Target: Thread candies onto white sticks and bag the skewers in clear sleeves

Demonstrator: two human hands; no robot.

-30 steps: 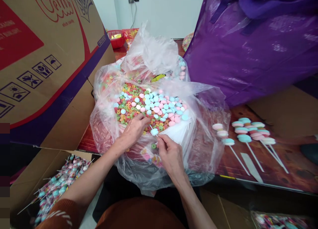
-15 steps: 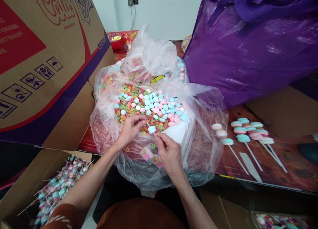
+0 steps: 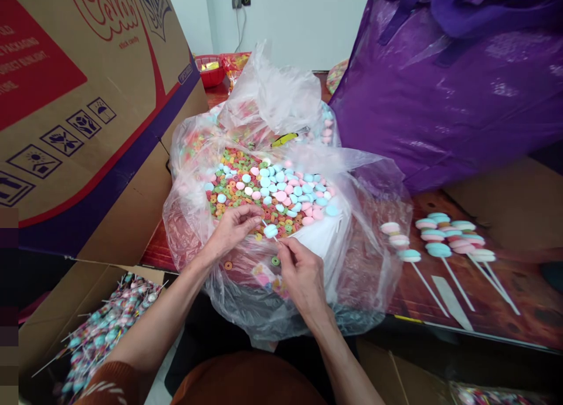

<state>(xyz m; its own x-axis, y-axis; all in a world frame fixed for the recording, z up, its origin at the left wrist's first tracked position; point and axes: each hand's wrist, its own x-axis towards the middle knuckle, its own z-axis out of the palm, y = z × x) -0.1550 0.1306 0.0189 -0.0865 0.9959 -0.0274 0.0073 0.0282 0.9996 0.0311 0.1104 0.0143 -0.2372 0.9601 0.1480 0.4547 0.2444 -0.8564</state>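
Note:
My right hand point(image 3: 303, 271) pinches the lower part of a thin white stick, on which a pale blue candy point(image 3: 270, 231) is threaded. Just up and left of that candy, my left hand point(image 3: 235, 226) is closed, thumb and fingertips together near the stick's upper end; whether it grips the stick or something small is hidden. Beneath both hands, an open clear plastic bag point(image 3: 189, 229) holds ring-shaped candies point(image 3: 237, 159) in several colours, with blue, pink and white round candies point(image 3: 281, 196) on top.
Candy sticks point(image 3: 440, 249) lie on the wooden table point(image 3: 523, 276) at right, beside a flat pale strip point(image 3: 451, 302). A printed carton point(image 3: 132, 100) stands left, a purple bag point(image 3: 440, 100) at back right. A box of wrapped candies point(image 3: 109, 323) sits lower left; a red basket point(image 3: 212, 77) is behind.
The view has shifted slightly, so most things appear a little further right. Both hands keep nearly the same pose around the stick and blue candy.

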